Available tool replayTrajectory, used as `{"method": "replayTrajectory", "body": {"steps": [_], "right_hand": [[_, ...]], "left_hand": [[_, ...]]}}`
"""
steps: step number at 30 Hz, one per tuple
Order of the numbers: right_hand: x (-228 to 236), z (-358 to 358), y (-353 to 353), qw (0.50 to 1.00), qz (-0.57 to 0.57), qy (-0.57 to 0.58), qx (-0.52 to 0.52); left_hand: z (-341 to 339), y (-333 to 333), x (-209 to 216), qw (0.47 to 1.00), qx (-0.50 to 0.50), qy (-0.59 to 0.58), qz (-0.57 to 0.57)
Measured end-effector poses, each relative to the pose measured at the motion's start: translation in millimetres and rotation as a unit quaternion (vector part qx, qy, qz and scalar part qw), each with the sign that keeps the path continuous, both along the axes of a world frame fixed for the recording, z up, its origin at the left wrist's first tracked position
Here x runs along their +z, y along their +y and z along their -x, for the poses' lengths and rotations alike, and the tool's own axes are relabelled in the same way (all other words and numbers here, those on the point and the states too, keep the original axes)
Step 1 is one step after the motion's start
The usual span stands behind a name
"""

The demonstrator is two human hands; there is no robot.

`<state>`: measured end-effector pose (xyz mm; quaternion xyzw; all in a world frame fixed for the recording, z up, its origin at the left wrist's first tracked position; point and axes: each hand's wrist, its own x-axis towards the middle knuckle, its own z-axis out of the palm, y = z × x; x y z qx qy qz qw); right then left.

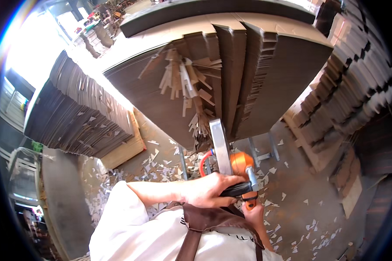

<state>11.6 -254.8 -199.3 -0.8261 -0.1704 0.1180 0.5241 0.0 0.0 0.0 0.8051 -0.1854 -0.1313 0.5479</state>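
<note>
Both my hands hold an orange power tool (241, 162) with a long flat metal bar (221, 145) at its front and a red hose (202, 165) beside it. My left hand (209, 189) is wrapped round the black handle. Lower down, my right hand (255, 213) closes on the orange grip, its fingers partly hidden. The bar's tip is at the lower part of a tall stack of cardboard sheets (287, 74); whether it touches cannot be told. Loose cardboard strips (185, 80) hang from the stack's near side, left of its deep vertical grooves.
A dark slab (213, 16) lies across the stack's top. Another cardboard stack (80, 117) stands on a wooden pallet (124, 150) at left, and more stacked sheets (348, 87) rise at right. Paper scraps (157, 169) litter the floor, and metal legs (253, 152) show under the middle stack.
</note>
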Motion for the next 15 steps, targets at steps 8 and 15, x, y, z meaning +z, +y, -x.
{"method": "replayTrajectory", "body": {"steps": [8, 15], "right_hand": [[88, 30, 104, 0.998, -0.048, -0.021, -0.045], [126, 31, 174, 0.990, -0.125, 0.005, -0.063]], "left_hand": [[49, 76, 97, 0.988, -0.016, -0.154, 0.012], [46, 135, 142, 0.968, -0.010, -0.247, -0.051]]}}
